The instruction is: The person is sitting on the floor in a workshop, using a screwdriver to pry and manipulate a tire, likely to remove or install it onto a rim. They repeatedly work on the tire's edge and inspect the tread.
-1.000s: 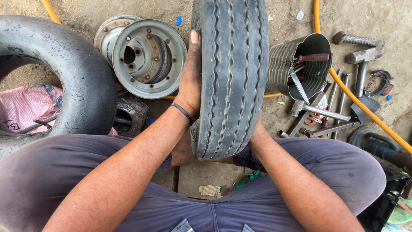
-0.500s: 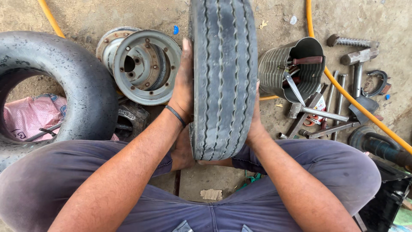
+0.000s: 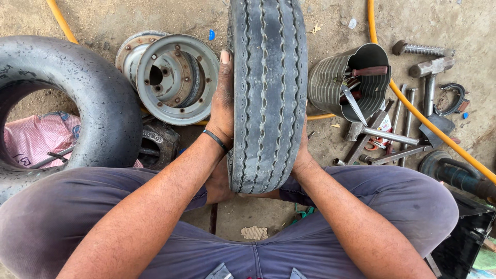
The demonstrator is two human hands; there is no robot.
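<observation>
A worn grey tyre [image 3: 267, 93] stands upright on its tread between my knees, seen edge-on. My left hand [image 3: 223, 103] lies flat against its left sidewall, fingers pointing away from me, a dark band on the wrist. My right hand [image 3: 300, 155] presses the right sidewall; most of it is hidden behind the tyre. Both hands clamp the tyre from the sides.
A grey metal wheel rim [image 3: 175, 77] lies left of the tyre, and a large black inner tube [image 3: 67, 93] over a pink sack [image 3: 39, 139] further left. At right are a ribbed metal tin of tools [image 3: 343, 80], hammers and wrenches [image 3: 408, 134], and a yellow hose [image 3: 429, 124].
The view has shifted slightly, and the tyre sits a little lower and more central. My left hand stays on the sidewall; my right hand has pressed closer against the tyre.
</observation>
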